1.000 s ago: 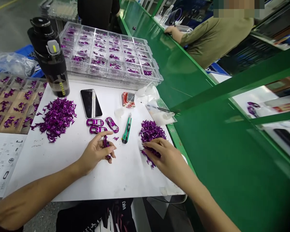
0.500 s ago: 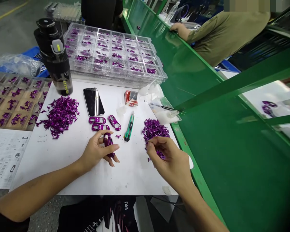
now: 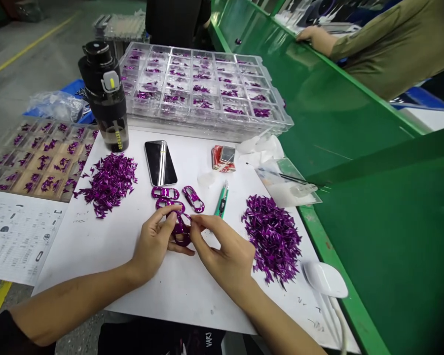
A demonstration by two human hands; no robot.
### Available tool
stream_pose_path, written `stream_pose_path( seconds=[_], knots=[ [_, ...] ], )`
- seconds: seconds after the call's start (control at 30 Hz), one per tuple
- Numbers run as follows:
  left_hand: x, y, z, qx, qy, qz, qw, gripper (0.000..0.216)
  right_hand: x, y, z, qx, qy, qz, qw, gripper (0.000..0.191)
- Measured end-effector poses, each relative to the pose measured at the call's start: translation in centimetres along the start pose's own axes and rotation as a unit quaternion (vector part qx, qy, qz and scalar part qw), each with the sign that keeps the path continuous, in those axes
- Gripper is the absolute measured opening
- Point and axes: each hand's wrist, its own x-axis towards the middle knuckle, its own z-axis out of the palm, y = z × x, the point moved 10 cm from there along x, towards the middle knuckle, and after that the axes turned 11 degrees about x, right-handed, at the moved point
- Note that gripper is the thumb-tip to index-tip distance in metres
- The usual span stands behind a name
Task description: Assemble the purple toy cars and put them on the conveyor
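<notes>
My left hand (image 3: 156,244) grips a shiny purple toy car body (image 3: 180,232) just above the white table sheet (image 3: 133,236). My right hand (image 3: 222,251) pinches a tiny purple piece against the top of that body. Three more purple car bodies (image 3: 176,194) lie right behind my hands. A heap of small purple pieces (image 3: 273,235) sits to the right of my right hand, and a second heap (image 3: 109,181) lies at the left.
A phone (image 3: 160,162), a green utility knife (image 3: 221,199), a red packet (image 3: 222,158) and a black bottle (image 3: 107,98) stand behind. Clear compartment trays (image 3: 207,93) of purple parts fill the back. A green conveyor (image 3: 355,148) runs along the right; another person's sleeve (image 3: 392,44) rests there.
My right hand left the right-hand heap and came left to the car body in my left hand, carrying a small piece. The camera view shifted, so the table appears further right.
</notes>
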Motion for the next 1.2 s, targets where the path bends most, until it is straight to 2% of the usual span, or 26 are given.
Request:
stream_pose_path(
  seconds=[0.23, 0.33, 0.57, 0.77, 0.97, 1.07, 1.2],
  knots=[
    [0.0, -0.1, -0.1, 0.001, 0.019, -0.016, 1.0, 0.038, -1.1, -0.8, 1.2, -0.014, -0.031, -0.065, 0.997, 0.044],
    [0.0, -0.1, -0.2, -0.006, 0.027, -0.015, 1.0, 0.037, -1.4, -1.1, 1.4, -0.027, -0.034, -0.072, 0.996, 0.051],
    [0.0, -0.5, -0.5, -0.044, 0.037, -0.028, 0.998, 0.034, -1.4, 0.1, 1.8, 0.069, -0.051, 0.065, 0.994, 0.036],
    [0.0, -0.1, -0.4, -0.057, 0.042, -0.024, 0.997, 0.032, -1.8, -0.8, 1.7, 0.014, 0.004, 0.01, 1.0, 0.041],
    [-0.1, -0.1, -0.5, -0.064, 0.049, -0.036, 0.996, 0.036, -1.8, 0.0, 2.2, 0.029, -0.021, 0.052, 0.998, 0.032],
    [-0.1, 0.0, -0.8, -0.074, 0.06, -0.017, 0.995, 0.031, -2.1, 0.1, 2.8, 0.0, -0.023, 0.061, 0.998, 0.037],
    [0.1, 0.0, -1.1, -0.069, 0.066, 0.005, 0.995, 0.028, -2.1, 0.0, 3.4, -0.061, -0.022, 0.044, 0.997, 0.029]
  ],
)
